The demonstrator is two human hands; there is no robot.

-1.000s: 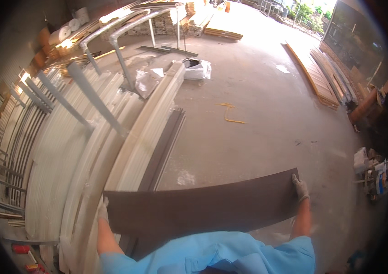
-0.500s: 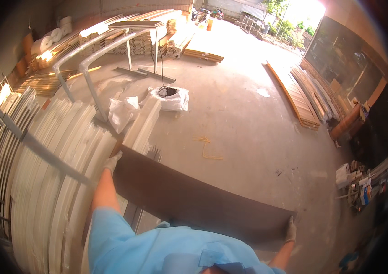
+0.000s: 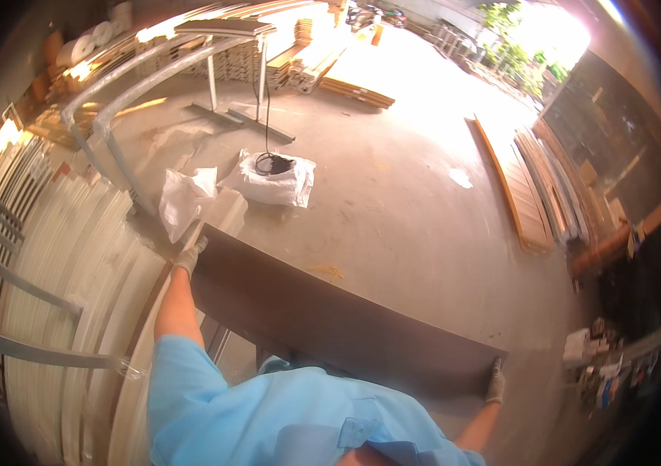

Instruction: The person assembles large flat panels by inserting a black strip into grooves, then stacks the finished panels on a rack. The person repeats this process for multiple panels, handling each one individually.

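Observation:
A long dark brown panel (image 3: 330, 311) stretches across in front of my body, slanting down from left to right. My left hand (image 3: 190, 256), in a pale glove, grips its left end, with the thumb over the edge. At the right end my gloved right hand (image 3: 497, 382) is closed around the short edge. The panel's underside and the fingers beneath it are hidden. Just left of my left hand lie stacked long pale profiles (image 3: 74, 287).
Grey metal rails (image 3: 120, 101) rise on the left above the stack. White sacks (image 3: 276, 177) sit on the floor ahead, one with a black cable. Brown planks (image 3: 513, 186) lie to the right, and a cluttered bench (image 3: 610, 361) is at the far right. Yellow strapping (image 3: 326, 272) lies beyond the panel.
The view has turned and shifted forward, so the sacks and rails appear further left. Both hands keep hold of the panel, which now covers part of the yellow strapping.

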